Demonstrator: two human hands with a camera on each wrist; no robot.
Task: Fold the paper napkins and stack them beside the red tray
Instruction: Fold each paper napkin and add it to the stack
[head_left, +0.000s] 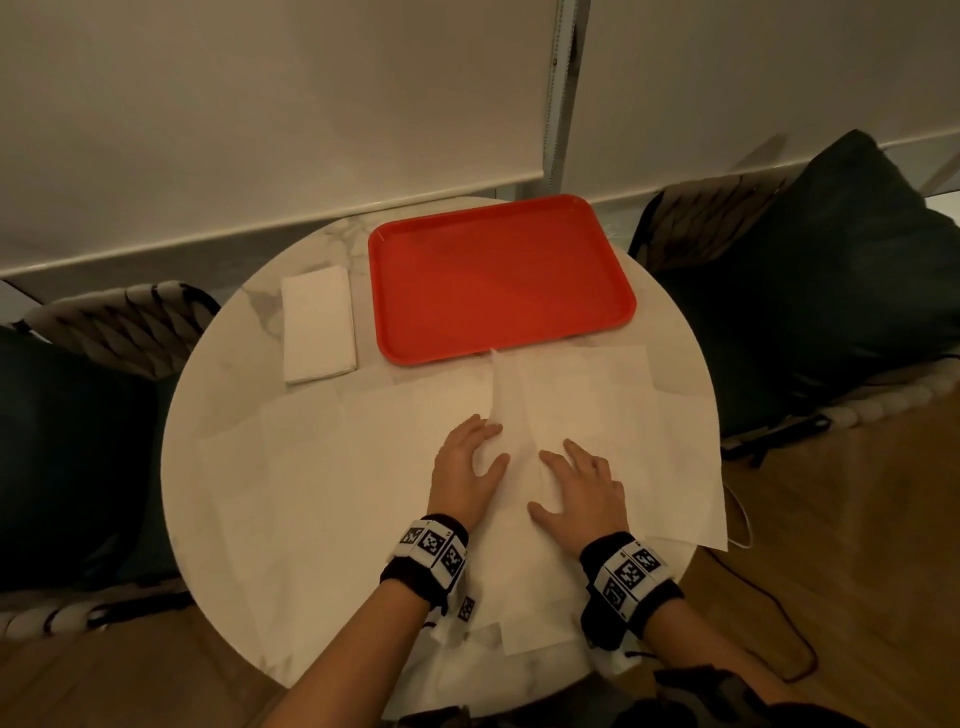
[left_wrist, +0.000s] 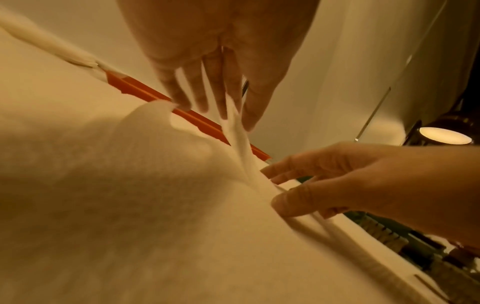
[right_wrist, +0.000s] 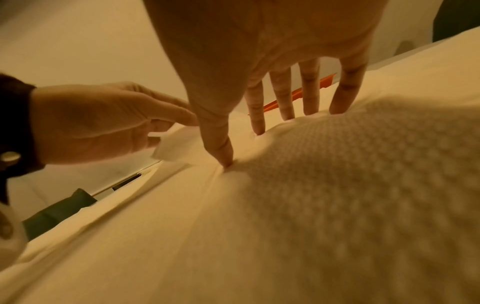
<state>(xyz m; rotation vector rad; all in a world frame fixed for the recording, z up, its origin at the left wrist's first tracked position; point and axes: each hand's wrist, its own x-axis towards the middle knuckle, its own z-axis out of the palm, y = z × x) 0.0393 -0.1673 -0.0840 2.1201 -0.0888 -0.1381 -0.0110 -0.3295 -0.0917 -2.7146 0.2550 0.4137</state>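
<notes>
Several unfolded white paper napkins (head_left: 322, 467) lie overlapping on the round marble table (head_left: 218, 379). My left hand (head_left: 467, 467) and right hand (head_left: 582, 488) rest side by side on the middle napkin (head_left: 519, 499), fingers straight and spread, pressing it down. Between them the paper rises in a narrow ridge (head_left: 506, 405) that runs toward the red tray (head_left: 498, 275). In the left wrist view, this ridge (left_wrist: 239, 135) stands up by the fingers (left_wrist: 197, 90). The right wrist view shows the thumb and fingers (right_wrist: 283, 98) dented into the napkin (right_wrist: 337, 185). A folded napkin stack (head_left: 318, 325) lies left of the tray.
Woven chairs with dark cushions stand at the left (head_left: 67, 457) and right (head_left: 810, 291) of the table. A wall with blinds is close behind the tray. A cable (head_left: 779, 623) runs over the wooden floor at the right. One napkin corner (head_left: 696, 530) hangs past the table's right edge.
</notes>
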